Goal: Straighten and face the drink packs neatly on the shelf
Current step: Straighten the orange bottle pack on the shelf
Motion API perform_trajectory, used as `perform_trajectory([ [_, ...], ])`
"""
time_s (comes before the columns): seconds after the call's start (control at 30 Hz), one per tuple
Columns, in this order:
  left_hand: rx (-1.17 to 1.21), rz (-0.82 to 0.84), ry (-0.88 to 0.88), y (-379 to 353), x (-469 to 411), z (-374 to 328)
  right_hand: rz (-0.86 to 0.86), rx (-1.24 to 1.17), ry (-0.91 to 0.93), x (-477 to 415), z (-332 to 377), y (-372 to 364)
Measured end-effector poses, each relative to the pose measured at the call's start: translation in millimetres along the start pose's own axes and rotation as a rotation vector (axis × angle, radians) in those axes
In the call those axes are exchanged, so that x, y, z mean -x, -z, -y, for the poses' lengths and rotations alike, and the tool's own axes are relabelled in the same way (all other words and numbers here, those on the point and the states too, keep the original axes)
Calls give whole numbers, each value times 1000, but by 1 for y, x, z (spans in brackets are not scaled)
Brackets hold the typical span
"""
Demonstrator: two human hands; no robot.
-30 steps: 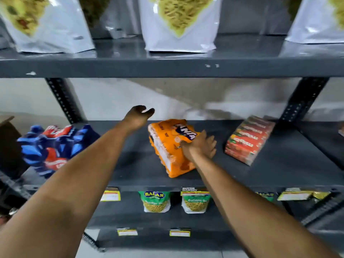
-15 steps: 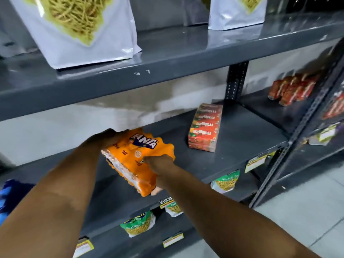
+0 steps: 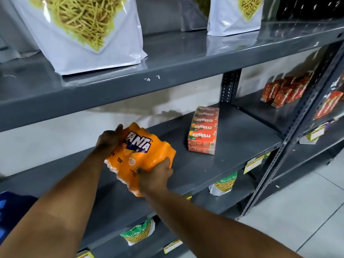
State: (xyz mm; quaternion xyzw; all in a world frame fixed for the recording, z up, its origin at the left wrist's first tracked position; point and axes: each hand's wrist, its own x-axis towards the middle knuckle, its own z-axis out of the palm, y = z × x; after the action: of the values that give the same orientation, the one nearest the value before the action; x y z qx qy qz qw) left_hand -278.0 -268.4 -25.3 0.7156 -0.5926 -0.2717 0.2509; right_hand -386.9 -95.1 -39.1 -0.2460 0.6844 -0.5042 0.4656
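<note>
An orange Fanta drink pack [image 3: 143, 153] sits tilted on the grey middle shelf [image 3: 232, 157], its logo facing up. My left hand [image 3: 108, 139] grips its far left corner. My right hand [image 3: 155, 175] holds its near right edge. To the right on the same shelf lies a red Maaza drink pack [image 3: 203, 130], apart from both hands, with its labels upside down. A blue drink pack [image 3: 11, 207] shows at the lower left edge, mostly hidden by my left arm.
White snack bags [image 3: 83, 30] stand on the upper shelf. Green snack pouches [image 3: 225, 183] sit on the shelf below. A perforated upright post [image 3: 229, 86] divides the bays. More red drink cartons [image 3: 283, 90] fill the right bay. Grey floor lies at the lower right.
My left hand came down from the open air onto the Fanta pack's far corner. Both hands now hold the pack, which has turned so its logo faces up. The view swung to the right.
</note>
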Motion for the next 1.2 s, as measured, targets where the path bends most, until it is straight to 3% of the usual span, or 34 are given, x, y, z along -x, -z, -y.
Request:
perform_trajectory([
  [0.07, 150, -90, -12, 1, -4, 13, 5, 65, 120, 9, -8, -4],
  [0.23, 513, -140, 36, 5, 5, 54, -25, 81, 282, 23, -32, -12],
  [0.3, 529, -177, 71, 8, 7, 69, -4, 123, 343, 31, -43, -17],
  [0.47, 300, -221, 72, 15, 23, 95, 30, 268, 430, 43, -66, -26],
  [0.83, 742, -149, 204, 16, 54, 100, 91, 84, 627, 18, -70, 3],
  [1.03, 761, -218, 80, -7, 105, 106, 229, -117, 510, -47, -46, 40],
  [1.2, 734, -271, 88, -22, 136, 106, 277, -118, 375, -90, -29, 48],
])
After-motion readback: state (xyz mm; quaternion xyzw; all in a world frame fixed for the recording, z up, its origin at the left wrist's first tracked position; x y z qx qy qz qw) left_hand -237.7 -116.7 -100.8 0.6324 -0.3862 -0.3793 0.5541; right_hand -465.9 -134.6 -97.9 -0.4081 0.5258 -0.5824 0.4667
